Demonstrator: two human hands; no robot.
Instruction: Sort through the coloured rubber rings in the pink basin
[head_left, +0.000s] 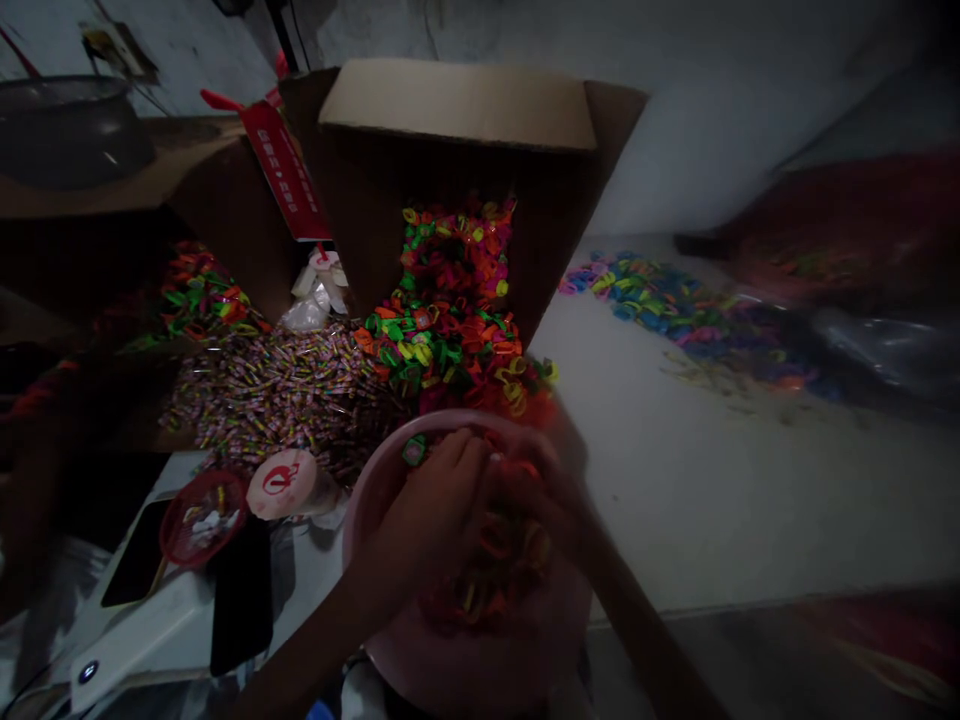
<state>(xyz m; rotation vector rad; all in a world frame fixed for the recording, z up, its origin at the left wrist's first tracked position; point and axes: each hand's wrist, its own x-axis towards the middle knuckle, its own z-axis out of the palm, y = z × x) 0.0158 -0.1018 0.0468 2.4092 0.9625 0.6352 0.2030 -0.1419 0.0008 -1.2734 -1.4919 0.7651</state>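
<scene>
My left hand [450, 485] is over a pink basin [375, 660], its fingers curled; what they hold is hidden. Opposite it, my right hand [555, 500], smeared by motion, has its fingers bent around an orange-red plastic piece [523, 468]. Both hands are close together above the basin's opening. Inside lie several orange and red looped plastic pieces [495, 540], blurred. A green piece with a square face, like a toy watch [414, 450], rests near the rim by my left hand.
Behind the basin, a cardboard box [457, 105] spills bright plastic pieces [450, 340]. Left are a heap of small wrapped sticks [292, 390], a lidded cup [283, 484], a red basket [180, 553] and phones [241, 610]. Colourful pieces [660, 300] lie on the white tabletop [720, 500].
</scene>
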